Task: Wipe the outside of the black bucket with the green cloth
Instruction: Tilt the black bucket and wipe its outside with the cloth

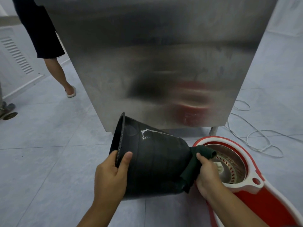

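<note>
Left hand (110,173) grip: clamped on the rim of the black bucket (152,161), thumb lying on the outer wall, fingers curled over the lip and inside. Right hand (207,173) grip: closed around a bunched green cloth (195,163), pressing it against the bucket's base end.

Bucket position: tipped on its side, mouth facing left and slightly away, base pointing right toward the mop bucket (255,190). Lower edge sits near or on the floor (49,153); contact cannot be told for sure. Held between the 2 hands, low in front of the person.

Bucket surface: dull black, faint ribs running around the wall, a white crusted streak (146,133) on the upper side near the rim.

Cloth: dark green, crumpled, 1 fold sticking up past the thumb, a loose corner hanging below the bucket's base.

Surroundings: red-and-white mop bucket just right of the black one, its steel spinner basket (229,163) partly behind the right hand. Steel cabinet (155,54) stands directly behind, on short legs, blurred reflections on its face. White cable (255,136) looped on the floor at right. At upper left, another person's leg (57,72) in dark shorts and a pale slipper.
</note>
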